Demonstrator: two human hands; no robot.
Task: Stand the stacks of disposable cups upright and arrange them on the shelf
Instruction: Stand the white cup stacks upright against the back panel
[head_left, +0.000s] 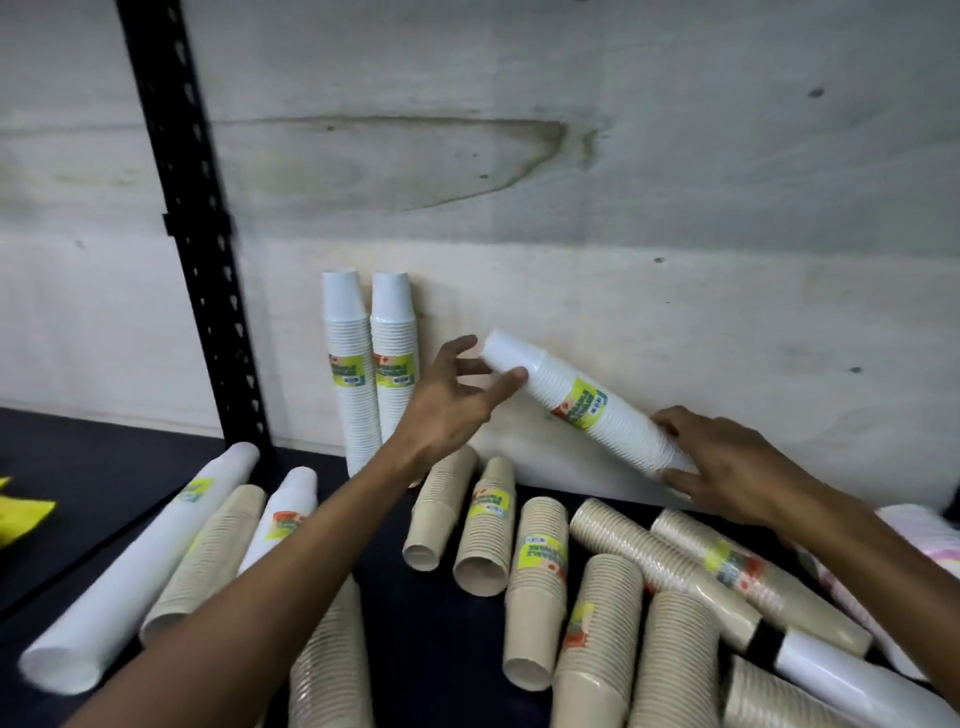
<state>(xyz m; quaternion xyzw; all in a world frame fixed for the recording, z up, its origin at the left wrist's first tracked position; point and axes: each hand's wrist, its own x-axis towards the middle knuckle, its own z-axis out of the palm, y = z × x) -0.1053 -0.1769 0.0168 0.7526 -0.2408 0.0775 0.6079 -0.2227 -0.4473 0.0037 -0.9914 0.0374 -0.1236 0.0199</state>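
**Tilted White Stack Held at Both Ends Above the Shelf**

While the pale plywood back wall (623, 156) filled the whole upper view, the dark shelf (130, 467) ran below it from nine o'clock round to six. A black perforated upright (197, 260) rose at about ten o'clock. Across the shelf from seven to four o'clock lay a jumble of beige cup stacks (535, 582) on their sides, most wrapped with yellow-green labels. A long white stack (140, 582) lay at eight o'clock, with a shorter lying white stack (283, 514) just beside it. Two upright white stacks (371, 374) stood touching each other against the wall, just left of centre toward eleven o'clock.

Near centre, a tilted white stack (582, 402) slanted from its upper end at twelve o'clock down toward three o'clock, lifted clear of the shelf. The right hand (727, 462) gripped its lower end, fingers and thumb curled round it. The left hand (457, 400) met its upper end with fingers spread and only loosely bent, fingertips touching the cup. A yellow object (23, 514) showed at nine o'clock, at the frame's edge.
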